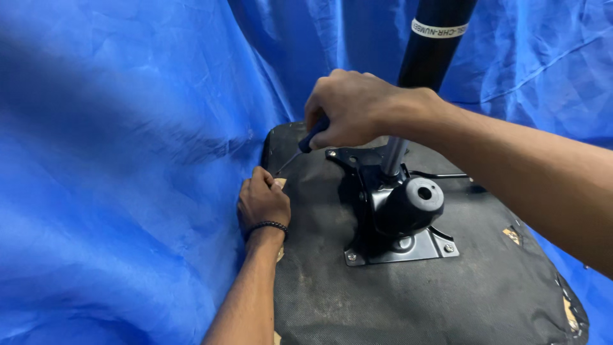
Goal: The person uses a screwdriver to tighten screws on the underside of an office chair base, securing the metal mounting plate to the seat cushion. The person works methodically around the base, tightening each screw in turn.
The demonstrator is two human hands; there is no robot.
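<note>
Your right hand (354, 108) is wrapped in a closed grip around the blue-and-black handle of a screwdriver (300, 150), whose thin shaft slants down and to the left, its tip meeting the edge of the upturned chair seat (447, 294) just above your left hand (263, 201). That left hand, with a dark beaded bracelet (267, 226) at the wrist, rests on the seat's left edge with its fingers curled against the black fabric; you cannot tell from here whether they pinch anything. To the right of the screwdriver, in the middle of the seat's underside, sits the black metal mounting plate (408, 246), fastened with screws at its corners and carrying a rounded black knob (412, 204). From the plate the gas-lift column (428, 57) rises upward, silver low down and black higher up, passing just behind your right wrist. A thin black lever (440, 174) runs off to the right of the plate. Blue tarpaulin (115, 160) hangs all around the seat.
</note>
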